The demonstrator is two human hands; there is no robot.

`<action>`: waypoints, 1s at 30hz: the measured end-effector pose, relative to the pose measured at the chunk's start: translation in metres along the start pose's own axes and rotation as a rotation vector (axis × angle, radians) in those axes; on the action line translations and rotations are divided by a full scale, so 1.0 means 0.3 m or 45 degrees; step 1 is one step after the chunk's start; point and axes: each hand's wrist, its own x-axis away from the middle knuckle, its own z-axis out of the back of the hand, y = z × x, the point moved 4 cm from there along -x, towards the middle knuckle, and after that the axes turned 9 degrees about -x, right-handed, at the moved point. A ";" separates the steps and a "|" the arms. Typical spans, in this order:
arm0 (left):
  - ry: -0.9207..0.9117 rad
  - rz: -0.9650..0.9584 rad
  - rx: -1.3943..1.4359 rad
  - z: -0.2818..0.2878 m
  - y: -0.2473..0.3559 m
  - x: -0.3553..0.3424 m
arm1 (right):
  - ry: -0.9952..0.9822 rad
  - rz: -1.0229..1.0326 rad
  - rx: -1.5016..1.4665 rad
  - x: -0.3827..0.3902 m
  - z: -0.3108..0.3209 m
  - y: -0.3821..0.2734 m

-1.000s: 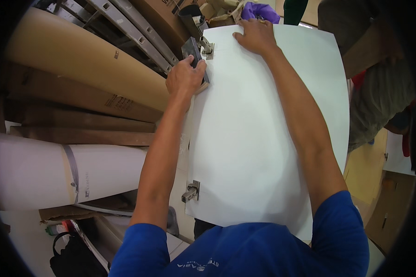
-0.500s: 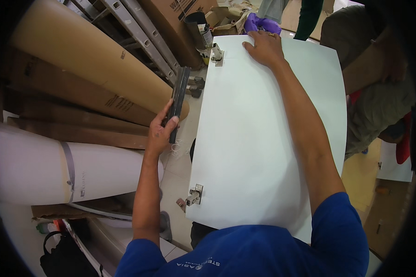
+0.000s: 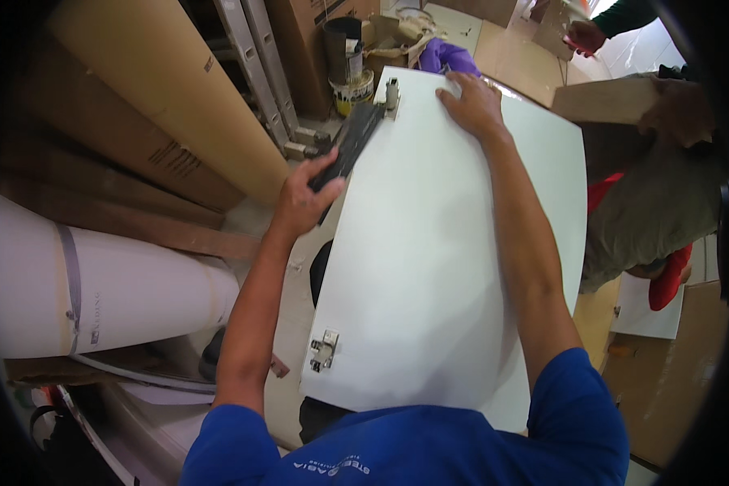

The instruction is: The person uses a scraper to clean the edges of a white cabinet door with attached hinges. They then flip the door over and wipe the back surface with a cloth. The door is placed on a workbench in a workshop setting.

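My left hand grips a long dark block, tilted along the upper left edge of a white door panel, its far end beside a metal hinge. I cannot tell whether block and panel touch. My right hand holds the panel's far edge, fingers over it and thumb on the face, with the forearm lying across the surface. Another metal hinge is fixed near the lower left corner.
Left are cardboard tubes, a white roll and a ladder. Beyond are a purple bag and bucket. A co-worker holds a board at right; another's green-sleeved hand shows at top right.
My left hand took the block down off the panel's edge, then lifted it back up and rightward toward the upper hinge. The view shifted, and more of both co-workers shows.
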 end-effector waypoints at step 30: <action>-0.093 0.075 0.316 -0.023 -0.133 -0.009 | -0.178 -0.310 0.109 -0.045 -0.034 -0.029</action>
